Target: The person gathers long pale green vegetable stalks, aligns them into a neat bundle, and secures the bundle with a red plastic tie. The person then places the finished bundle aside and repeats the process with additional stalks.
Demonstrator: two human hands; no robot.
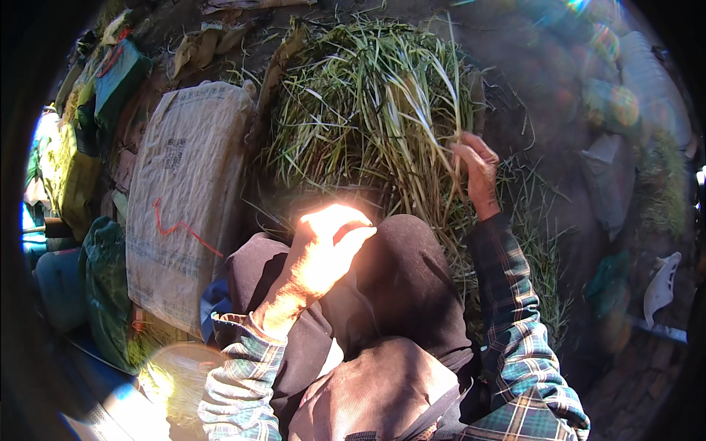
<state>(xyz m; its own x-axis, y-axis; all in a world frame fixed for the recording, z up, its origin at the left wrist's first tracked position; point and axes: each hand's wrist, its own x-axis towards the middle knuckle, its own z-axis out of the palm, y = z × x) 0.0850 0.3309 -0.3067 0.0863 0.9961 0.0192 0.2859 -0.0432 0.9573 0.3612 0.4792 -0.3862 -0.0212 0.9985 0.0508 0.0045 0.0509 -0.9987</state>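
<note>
A large heap of long green-and-white leafy stalks lies in front of my knees. At its right side my right hand pinches a few pale stalks between thumb and fingers; their leafy ends reach up and away from me. My left hand is raised over my lap, washed out by bright sunlight. Its thumb and forefinger come together at the tips, and I see nothing between them. The hand is apart from the heap.
To the left lies a full woven sack with a red string on it. Beyond are a green bag and a teal bundle. Loose greens lie on the ground to the right, with a white plastic piece farther out.
</note>
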